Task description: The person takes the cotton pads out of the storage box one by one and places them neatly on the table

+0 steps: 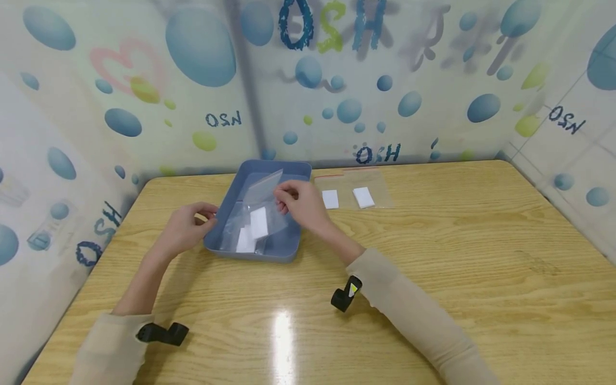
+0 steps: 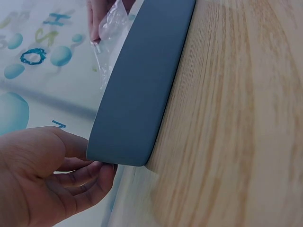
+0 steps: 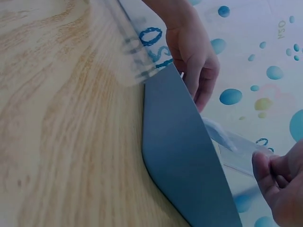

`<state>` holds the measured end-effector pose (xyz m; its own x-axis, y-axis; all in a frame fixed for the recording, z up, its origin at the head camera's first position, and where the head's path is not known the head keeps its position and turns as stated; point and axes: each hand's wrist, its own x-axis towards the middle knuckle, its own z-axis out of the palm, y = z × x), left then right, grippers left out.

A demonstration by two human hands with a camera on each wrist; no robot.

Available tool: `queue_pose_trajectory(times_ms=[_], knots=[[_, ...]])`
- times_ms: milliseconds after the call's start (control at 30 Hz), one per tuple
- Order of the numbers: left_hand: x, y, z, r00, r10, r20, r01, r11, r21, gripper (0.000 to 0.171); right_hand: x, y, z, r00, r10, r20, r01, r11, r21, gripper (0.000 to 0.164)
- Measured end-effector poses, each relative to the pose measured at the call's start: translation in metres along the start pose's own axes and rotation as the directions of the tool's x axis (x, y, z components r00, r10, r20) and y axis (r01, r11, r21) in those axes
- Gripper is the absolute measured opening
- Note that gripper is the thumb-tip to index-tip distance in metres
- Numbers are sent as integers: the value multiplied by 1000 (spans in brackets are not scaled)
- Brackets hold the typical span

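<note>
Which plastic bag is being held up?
The plastic bag with its raised end over the blue tray, in the right hand; the two bags beside the tray lie untouched.

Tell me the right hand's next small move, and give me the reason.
Probably the right hand should lift the pinched clear bag higher, free of the tray. Its fingers already hold the bag's edge, but the rest hangs over or in the tray, close to other bagged white pieces; two similar bags lie on the table to the right.
</note>
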<state>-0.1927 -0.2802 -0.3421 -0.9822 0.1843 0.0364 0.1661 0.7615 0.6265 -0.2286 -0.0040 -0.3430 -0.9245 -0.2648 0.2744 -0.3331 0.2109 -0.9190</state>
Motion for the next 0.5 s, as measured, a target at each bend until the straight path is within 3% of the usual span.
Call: queue_pose_trajectory(times_ms=[500], knots=[[0,1,0,1000,7,1,-7,1000,-4,32,-4,-5,-37,999,-12,-43,13,999,32,18]])
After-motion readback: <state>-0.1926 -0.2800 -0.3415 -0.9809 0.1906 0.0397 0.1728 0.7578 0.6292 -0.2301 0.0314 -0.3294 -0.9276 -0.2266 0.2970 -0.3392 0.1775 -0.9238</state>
